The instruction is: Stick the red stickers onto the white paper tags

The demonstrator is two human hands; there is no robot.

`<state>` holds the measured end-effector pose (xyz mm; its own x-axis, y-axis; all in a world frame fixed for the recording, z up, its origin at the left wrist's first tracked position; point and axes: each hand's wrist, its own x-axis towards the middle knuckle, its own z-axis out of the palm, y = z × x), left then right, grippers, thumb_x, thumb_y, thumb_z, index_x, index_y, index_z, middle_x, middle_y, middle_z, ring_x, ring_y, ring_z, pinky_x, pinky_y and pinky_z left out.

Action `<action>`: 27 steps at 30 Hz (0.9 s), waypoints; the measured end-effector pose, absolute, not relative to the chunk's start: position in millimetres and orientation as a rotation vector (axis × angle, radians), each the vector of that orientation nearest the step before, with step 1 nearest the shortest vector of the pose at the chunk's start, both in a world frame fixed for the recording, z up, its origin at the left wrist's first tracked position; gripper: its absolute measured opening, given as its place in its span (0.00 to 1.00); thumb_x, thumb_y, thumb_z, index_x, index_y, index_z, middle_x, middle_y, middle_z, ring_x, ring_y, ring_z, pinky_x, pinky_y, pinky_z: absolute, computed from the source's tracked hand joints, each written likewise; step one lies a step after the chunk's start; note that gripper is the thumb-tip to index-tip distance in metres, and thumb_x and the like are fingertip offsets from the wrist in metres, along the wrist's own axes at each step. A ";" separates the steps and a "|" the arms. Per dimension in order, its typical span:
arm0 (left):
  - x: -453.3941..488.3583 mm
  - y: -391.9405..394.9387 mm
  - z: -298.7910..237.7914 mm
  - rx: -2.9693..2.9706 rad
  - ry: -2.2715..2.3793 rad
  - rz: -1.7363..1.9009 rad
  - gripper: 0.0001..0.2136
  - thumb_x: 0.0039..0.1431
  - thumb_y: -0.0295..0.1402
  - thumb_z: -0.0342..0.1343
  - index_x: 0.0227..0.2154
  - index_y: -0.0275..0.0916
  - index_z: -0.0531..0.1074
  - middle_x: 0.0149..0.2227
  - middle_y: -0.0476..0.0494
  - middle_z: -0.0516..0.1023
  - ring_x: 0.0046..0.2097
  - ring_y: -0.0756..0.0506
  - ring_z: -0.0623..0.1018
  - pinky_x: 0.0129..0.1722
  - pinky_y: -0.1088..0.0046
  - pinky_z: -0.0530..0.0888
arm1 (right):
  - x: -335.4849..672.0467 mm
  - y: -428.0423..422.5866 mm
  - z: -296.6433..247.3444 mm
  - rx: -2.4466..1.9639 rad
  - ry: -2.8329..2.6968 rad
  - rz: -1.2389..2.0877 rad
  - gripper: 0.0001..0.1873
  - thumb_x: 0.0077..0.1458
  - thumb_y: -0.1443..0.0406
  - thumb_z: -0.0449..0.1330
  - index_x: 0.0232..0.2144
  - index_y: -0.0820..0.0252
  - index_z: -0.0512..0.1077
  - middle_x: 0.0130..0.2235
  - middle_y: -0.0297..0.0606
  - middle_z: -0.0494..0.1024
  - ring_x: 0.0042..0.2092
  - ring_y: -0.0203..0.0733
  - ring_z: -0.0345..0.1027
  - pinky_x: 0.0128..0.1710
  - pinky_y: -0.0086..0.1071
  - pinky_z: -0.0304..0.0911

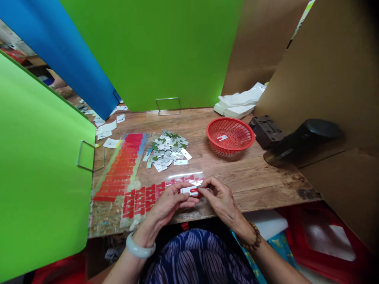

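Observation:
My left hand (174, 199) is closed on a small white plate (186, 190), held between thumb and fingers above the table's front edge. A red sticker (194, 190) lies on the plate's right part. My right hand (220, 195) pinches at that right end, thumb and forefinger on the sticker's edge; its fingertips partly hide the spot. Under and beside my hands lies a see-through sheet with rows of red stickers (150, 197). Beyond it is a loose pile of small white and green plates (167, 150). One white plate with a red mark (222, 138) sits inside the red basket (230, 149).
More red sticker sheets (121, 167) lie at left. White papers (241, 100) are stacked at the back. A dark metal block (267, 132) and a black cylinder (302, 142) stand at right. Green panels (154, 51) and cardboard (334, 79) wall the wooden table (201, 118).

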<state>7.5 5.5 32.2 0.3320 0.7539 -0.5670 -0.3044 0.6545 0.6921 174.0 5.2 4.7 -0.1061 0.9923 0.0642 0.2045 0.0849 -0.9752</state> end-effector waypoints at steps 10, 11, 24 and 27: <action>8.6 5.8 29.0 0.517 1.004 0.774 0.15 0.48 0.27 0.61 0.40 0.30 0.69 0.33 0.36 0.79 0.33 0.46 0.80 0.34 0.77 0.76 | 172.5 4.6 1.0 -1.233 -1.463 1.130 0.04 0.52 0.66 0.55 0.25 0.60 0.67 0.26 0.32 0.69 0.29 0.34 0.63 0.28 0.25 0.59; 9.3 5.7 28.0 0.511 1.017 0.785 0.14 0.48 0.27 0.61 0.39 0.30 0.68 0.32 0.36 0.79 0.33 0.46 0.80 0.33 0.77 0.76 | 172.3 4.6 0.5 -1.237 -1.464 1.129 0.04 0.52 0.66 0.55 0.26 0.60 0.67 0.26 0.32 0.69 0.29 0.34 0.63 0.28 0.25 0.59; 20.8 2.8 18.3 0.539 1.151 0.893 0.13 0.46 0.26 0.62 0.35 0.30 0.67 0.29 0.37 0.79 0.31 0.47 0.80 0.32 0.78 0.76 | 169.6 4.1 0.4 -1.296 -1.409 1.140 0.03 0.49 0.67 0.56 0.25 0.60 0.66 0.26 0.31 0.69 0.29 0.34 0.63 0.29 0.25 0.59; 21.0 2.8 17.8 0.571 1.171 0.898 0.14 0.45 0.28 0.63 0.36 0.30 0.68 0.28 0.37 0.80 0.31 0.46 0.80 0.33 0.77 0.76 | 169.3 5.5 2.4 -1.313 -1.387 1.155 0.03 0.49 0.67 0.56 0.24 0.60 0.66 0.25 0.31 0.69 0.29 0.34 0.62 0.28 0.26 0.59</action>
<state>21.0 2.8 17.8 0.1202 0.8376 -0.5328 -0.2976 0.5425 0.7856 169.3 5.5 2.4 -0.0550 0.9985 -0.0009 0.1815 0.0091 -0.9833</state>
